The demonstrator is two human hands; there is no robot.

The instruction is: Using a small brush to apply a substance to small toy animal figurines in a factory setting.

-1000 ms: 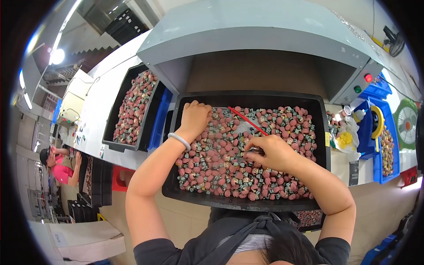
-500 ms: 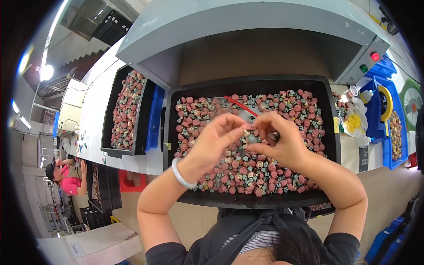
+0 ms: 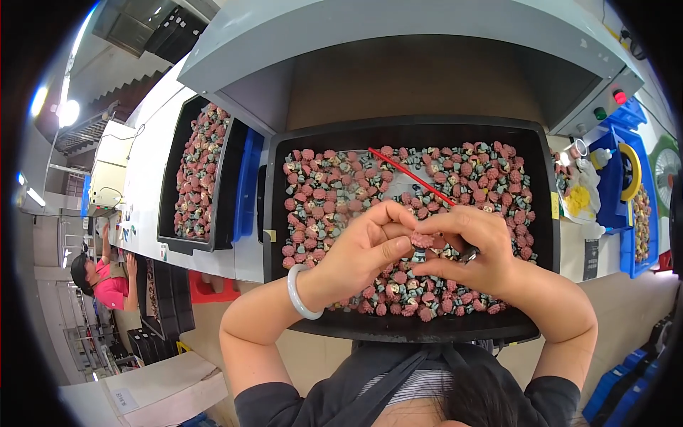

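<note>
A small figurine piece (image 3: 425, 240) with a knobbly pink top and grey-green below is pinched between my two hands over the tray. My left hand (image 3: 366, 256), with a pale bangle at its wrist, has thumb and forefinger closed at the piece's left side. On the other side, my right hand (image 3: 478, 249) grips it with bent fingers and thumb. Something dark and shiny shows in the right palm, too hidden to name. Below lies a black tray (image 3: 427, 331) full of pink, grey-green and cream figurine pieces. A thin red stick (image 3: 411, 176) rests on them.
A grey metal hood (image 3: 413, 46) with red and green buttons rises behind the tray. At left stands another black tray (image 3: 222, 178) of pieces beside a blue bin (image 3: 248, 185). Blue bins (image 3: 626, 164), a yellow tape roll (image 3: 629, 171) and bottles are at right. A person (image 3: 107, 277) works far left.
Both hands have moved slightly down and to the right. The piece between them has turned, now showing its pink top. My view has shifted a little.
</note>
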